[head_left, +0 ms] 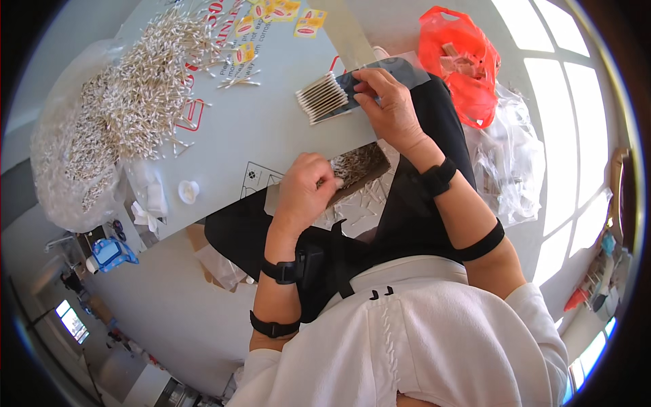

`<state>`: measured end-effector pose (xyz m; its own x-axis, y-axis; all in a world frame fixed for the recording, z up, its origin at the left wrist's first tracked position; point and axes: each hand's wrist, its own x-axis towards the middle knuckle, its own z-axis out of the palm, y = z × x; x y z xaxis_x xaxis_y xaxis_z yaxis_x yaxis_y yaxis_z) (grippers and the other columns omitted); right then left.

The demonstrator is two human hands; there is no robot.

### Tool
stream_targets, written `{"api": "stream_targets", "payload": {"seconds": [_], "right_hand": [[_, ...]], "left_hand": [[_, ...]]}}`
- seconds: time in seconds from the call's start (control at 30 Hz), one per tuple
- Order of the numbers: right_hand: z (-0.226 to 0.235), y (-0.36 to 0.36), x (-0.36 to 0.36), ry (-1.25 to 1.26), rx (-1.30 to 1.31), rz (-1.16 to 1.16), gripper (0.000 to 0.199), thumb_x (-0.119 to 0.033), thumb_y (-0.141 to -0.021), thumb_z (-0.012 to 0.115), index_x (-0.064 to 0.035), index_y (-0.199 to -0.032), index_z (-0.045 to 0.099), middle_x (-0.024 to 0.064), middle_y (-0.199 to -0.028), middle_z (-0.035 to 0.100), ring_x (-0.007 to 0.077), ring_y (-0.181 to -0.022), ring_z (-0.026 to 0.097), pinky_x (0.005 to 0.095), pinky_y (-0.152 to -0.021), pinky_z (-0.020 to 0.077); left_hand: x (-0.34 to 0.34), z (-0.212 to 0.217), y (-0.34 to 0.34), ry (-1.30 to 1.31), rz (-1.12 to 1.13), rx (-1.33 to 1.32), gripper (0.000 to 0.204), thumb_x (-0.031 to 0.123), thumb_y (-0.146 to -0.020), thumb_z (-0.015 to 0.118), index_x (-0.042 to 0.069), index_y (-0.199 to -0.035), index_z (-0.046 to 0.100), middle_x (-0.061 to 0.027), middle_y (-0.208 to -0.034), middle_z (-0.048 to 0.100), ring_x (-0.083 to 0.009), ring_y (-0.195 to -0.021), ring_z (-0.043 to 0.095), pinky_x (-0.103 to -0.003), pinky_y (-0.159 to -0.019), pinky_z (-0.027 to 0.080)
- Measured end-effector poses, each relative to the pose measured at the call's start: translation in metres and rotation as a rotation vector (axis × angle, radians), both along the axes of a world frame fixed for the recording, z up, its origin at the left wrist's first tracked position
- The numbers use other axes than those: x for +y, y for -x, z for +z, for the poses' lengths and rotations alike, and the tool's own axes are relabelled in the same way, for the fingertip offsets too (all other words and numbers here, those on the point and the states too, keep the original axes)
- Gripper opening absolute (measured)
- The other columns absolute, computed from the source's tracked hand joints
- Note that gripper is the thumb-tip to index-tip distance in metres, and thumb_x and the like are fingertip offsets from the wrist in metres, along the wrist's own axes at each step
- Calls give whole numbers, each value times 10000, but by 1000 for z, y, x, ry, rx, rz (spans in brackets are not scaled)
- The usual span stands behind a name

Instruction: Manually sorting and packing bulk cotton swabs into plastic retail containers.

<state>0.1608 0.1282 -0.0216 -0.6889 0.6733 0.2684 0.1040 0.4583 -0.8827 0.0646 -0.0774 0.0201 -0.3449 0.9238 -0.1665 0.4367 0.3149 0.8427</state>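
Observation:
My right hand (390, 108) is over a dark grey plastic packet (407, 70) at the table's near edge, thumb and index finger apart. Against the packet's left end lies a neat row of cotton swabs (321, 98). Below the table edge, my left hand (303, 188) is closed, its thumb pressed to curled fingers beside an open cardboard box (369, 178). Loose cotton swabs (352, 166) fill the part of the box that shows. Whatever the left fingers hold is hidden. More swabs (366, 203) are scattered in front of the box, near my lap.
A large heap of swabs (146, 88) spills from a clear bag (47, 163) across the table's left (230, 129). Yellow packets (310, 23) lie at the far side, and a small white cup (188, 192) at the near left. A red plastic bag (461, 64) stands at the right.

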Motion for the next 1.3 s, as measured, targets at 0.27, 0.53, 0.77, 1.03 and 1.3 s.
{"api": "stream_targets", "payload": {"seconds": [0.27,0.53,0.77,1.03,1.3], "right_hand": [[3,-5,2,-126,-274,141,181,-38,-788,674,-26,-968,660,124,-874,636,303,-790,655,365,-706,523],[2,3,-1,-229,-328,138,152,-95,-788,701,-73,-933,666,92,-896,606,314,-799,647,396,-693,524],[-2,2,0,-281,-362,164,100,-111,-815,687,-74,-906,668,82,-888,609,312,-790,644,394,-681,524],[1,9,2,-231,-281,103,139,-112,-815,686,-79,-950,677,102,-882,603,327,-796,636,407,-683,519],[-4,10,0,-290,-240,77,119,-84,-803,671,-103,-918,689,90,-849,607,318,-765,651,420,-647,531]], "left_hand": [[55,-21,22,-21,131,746,748,198,-846,718,77,-1483,344,-174,-1552,317,-350,-1453,274,-520,-1140,259],[63,-55,16,93,138,767,771,422,-953,578,74,-1547,233,-178,-1606,237,-348,-1495,203,-601,-1171,146],[64,-57,15,101,151,761,746,429,-972,543,71,-1547,230,-179,-1606,236,-345,-1497,198,-601,-1175,130],[65,-56,15,114,157,757,739,445,-981,514,69,-1550,227,-170,-1611,228,-339,-1500,191,-595,-1179,118],[65,-57,14,113,163,763,746,440,-975,524,68,-1550,228,-167,-1607,237,-334,-1499,195,-591,-1179,121]]}}
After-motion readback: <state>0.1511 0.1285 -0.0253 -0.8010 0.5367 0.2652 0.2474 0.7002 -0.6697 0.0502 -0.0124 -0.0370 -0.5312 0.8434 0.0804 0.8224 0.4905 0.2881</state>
